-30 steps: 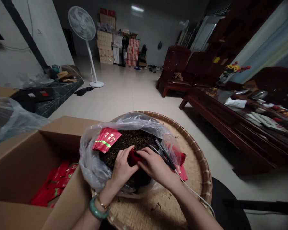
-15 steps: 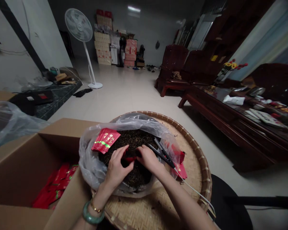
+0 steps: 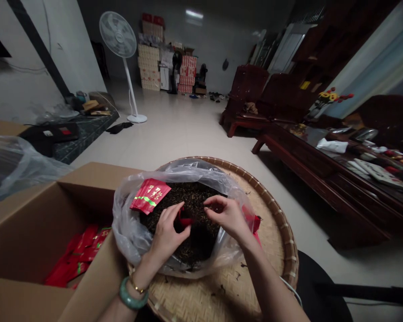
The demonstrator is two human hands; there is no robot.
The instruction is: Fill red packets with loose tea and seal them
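My left hand [image 3: 169,230], with a green bangle [image 3: 133,293] at the wrist, is closed on a small red packet [image 3: 185,221]. The packet is held over dark, loose dried leaves [image 3: 195,194] in a clear plastic bag [image 3: 129,239]. To its right my right hand [image 3: 226,214] is above the leaves, apart from the packet. Its thumb and forefinger are pinched; anything between them is too small to make out. Flat red packets [image 3: 151,196] with gold print and a green stripe lie stacked on the left of the leaves.
The bag sits on a round woven bamboo tray [image 3: 287,241]. A cardboard box [image 3: 23,237] on the left holds red packets [image 3: 83,248]. More red packets [image 3: 256,223] lie right of the bag, partly hidden. A white cord [image 3: 292,288] crosses the tray's right edge.
My right hand has moved right, away from the red packet. The black tongs-like tool beside it no longer shows. My left hand still holds the packet. The view has shifted slightly.
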